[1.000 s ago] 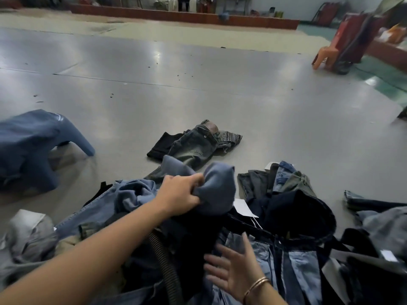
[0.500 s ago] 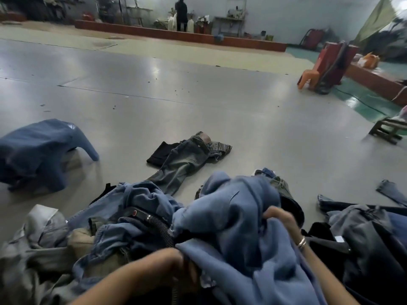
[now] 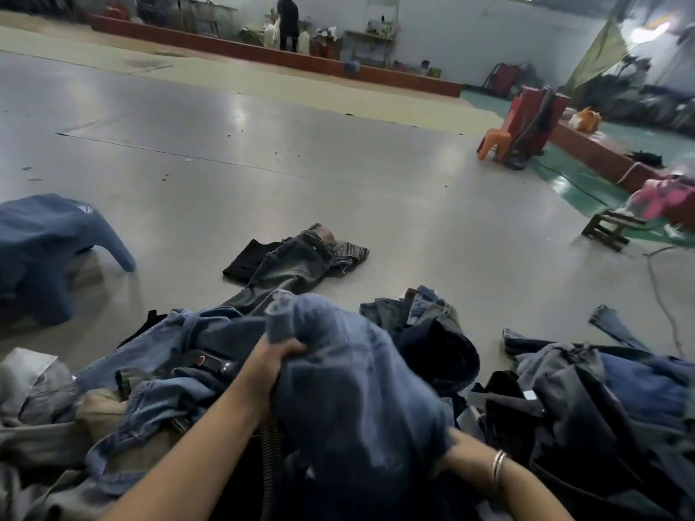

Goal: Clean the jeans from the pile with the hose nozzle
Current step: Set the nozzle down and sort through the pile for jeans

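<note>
Denim fills both hands: the left hand (image 3: 280, 357) has its fingers curled tight round a bunched fold of the blue jeans (image 3: 349, 392), gripping near their top, while the right hand (image 3: 451, 458) is mostly buried under the lower edge of the same cloth, so I cannot tell whether its grip is closed. A bracelet shows on that wrist. The jeans drape from the left hand down and right toward the right hand, long axis running roughly along that line, raised over the pile (image 3: 158, 374). The hose (image 3: 271, 464), dark and ribbed, rises directly beneath the left wrist and vanishes under the jeans; its nozzle is hidden. So the left hand is nearer the hose, just above it, and the next move likely turns on bringing the nozzle to the cloth there. Beyond the pile, 1 grey pair (image 3: 297, 261) lies flat on the floor (image 3: 413, 220), well apart.
</note>
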